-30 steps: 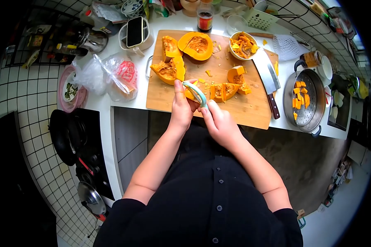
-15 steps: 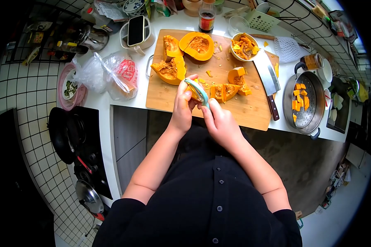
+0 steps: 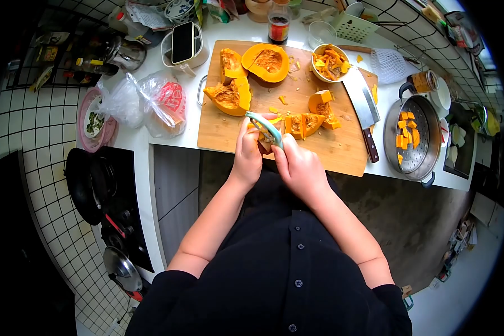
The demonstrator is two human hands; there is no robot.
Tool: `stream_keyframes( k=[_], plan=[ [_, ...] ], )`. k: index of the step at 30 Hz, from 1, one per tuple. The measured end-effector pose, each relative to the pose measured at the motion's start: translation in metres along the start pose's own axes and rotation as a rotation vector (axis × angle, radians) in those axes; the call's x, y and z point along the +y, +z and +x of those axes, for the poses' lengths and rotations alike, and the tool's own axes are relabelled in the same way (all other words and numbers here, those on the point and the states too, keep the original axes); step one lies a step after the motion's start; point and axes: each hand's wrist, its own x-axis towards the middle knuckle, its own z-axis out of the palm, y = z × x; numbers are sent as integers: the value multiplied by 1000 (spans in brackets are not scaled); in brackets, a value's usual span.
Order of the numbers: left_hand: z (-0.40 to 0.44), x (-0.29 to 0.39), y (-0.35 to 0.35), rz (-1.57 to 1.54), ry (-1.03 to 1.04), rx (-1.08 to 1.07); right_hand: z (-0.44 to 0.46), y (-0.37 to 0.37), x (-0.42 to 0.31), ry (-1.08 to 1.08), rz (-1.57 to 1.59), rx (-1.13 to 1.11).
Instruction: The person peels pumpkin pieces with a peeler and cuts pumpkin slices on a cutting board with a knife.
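My right hand [image 3: 301,163] is closed around the handle of a light-blue peeler [image 3: 273,133]. In my left hand [image 3: 248,154] is a small pumpkin piece, mostly hidden by the fingers and the peeler, whose head lies across it. Both hands are over the near edge of a wooden cutting board [image 3: 224,133]. Just beyond them on the board are cut pumpkin chunks [image 3: 302,125], another pumpkin piece [image 3: 323,107], a pumpkin half [image 3: 266,63] with seeds and pulp showing, and two large wedges [image 3: 231,96] at the left.
A cleaver [image 3: 363,103] lies on the board's right side. Behind it stands a bowl [image 3: 330,63] of peel and pulp. A steamer pot [image 3: 412,140] with pumpkin cubes is at the right. Plastic bags [image 3: 157,103] lie left of the board, and a stove [image 3: 120,196] is at lower left.
The peeler's head has shifted slightly down and left over the pumpkin piece, and a strip of peel shows at it. My left fingers have lowered a little.
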Motion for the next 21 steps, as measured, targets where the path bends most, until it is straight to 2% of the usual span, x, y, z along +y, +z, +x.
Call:
stream_keyframes(
  k=[5, 11, 14, 21],
  plan=[
    [-1, 4, 14, -63, -6, 120, 1, 0, -5, 17, -33, 26],
    [0, -6, 14, -82, 54, 167, 0, 2, -7, 24, -50, 32],
    [2, -17, 8, 16, 94, 191, 1, 2, -7, 25, -55, 39],
    [-4, -1, 17, -5, 87, 240, 1, 7, -7, -1, -65, 55]
  ],
)
